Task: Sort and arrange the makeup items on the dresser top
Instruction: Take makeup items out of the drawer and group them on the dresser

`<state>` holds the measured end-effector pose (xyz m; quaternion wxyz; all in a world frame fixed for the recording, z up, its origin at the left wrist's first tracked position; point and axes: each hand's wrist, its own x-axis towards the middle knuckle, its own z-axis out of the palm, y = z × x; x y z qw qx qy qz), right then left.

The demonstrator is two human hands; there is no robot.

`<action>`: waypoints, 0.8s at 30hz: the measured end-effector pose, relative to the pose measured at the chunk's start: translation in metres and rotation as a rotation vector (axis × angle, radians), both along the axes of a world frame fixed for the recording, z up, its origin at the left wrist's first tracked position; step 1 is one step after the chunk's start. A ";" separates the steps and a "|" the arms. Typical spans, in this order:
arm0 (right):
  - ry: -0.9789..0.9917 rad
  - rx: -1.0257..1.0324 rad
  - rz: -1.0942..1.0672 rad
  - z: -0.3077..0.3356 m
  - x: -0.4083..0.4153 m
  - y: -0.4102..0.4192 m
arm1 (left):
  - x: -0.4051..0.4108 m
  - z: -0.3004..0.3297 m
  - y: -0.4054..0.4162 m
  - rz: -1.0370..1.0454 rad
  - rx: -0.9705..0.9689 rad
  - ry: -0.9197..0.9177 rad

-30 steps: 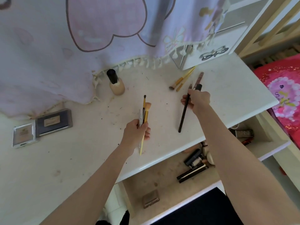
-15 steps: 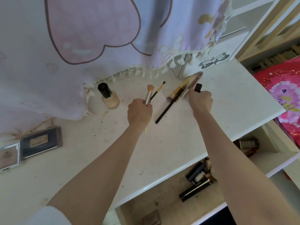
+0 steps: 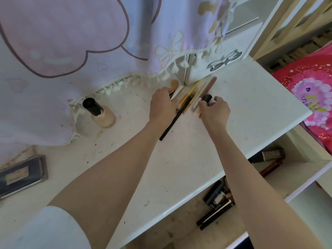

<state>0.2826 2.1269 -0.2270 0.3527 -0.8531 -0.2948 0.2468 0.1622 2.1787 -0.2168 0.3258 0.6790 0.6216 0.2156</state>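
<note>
Several makeup brushes (image 3: 190, 94) lie side by side at the back of the white dresser top (image 3: 251, 108), against the mirror base. My left hand (image 3: 162, 106) grips a silver-handled brush (image 3: 177, 90) with a tan tip and lays it at the left of the row. A long black pencil (image 3: 173, 121) runs diagonally out from under that hand. My right hand (image 3: 213, 109) pinches a small black-capped stick (image 3: 207, 98) at the right of the row, next to a brown tube (image 3: 209, 86).
A foundation bottle (image 3: 100, 114) with a black cap stands left of the hands. A dark compact (image 3: 21, 175) lies at the far left. A fringed cloth (image 3: 71, 42) hangs over the mirror. An open drawer (image 3: 217, 205) below holds several more cosmetics. A red bed cover (image 3: 312, 90) is at the right.
Both hands moved back toward the mirror base. The left hand carried its brushes to the row, and the black pencil now lies on the dresser.
</note>
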 end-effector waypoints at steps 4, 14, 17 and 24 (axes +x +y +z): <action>0.000 0.110 0.040 0.001 -0.004 -0.009 | 0.001 -0.006 -0.006 -0.109 0.077 0.082; -0.323 0.020 0.378 -0.006 -0.013 -0.029 | -0.007 -0.016 -0.016 -0.387 -0.053 0.521; -0.307 -0.021 0.472 -0.005 -0.011 -0.038 | -0.012 -0.017 -0.019 -0.405 -0.056 0.474; -0.263 -0.173 0.566 0.001 -0.011 -0.082 | -0.036 -0.001 -0.064 -0.406 -0.022 0.314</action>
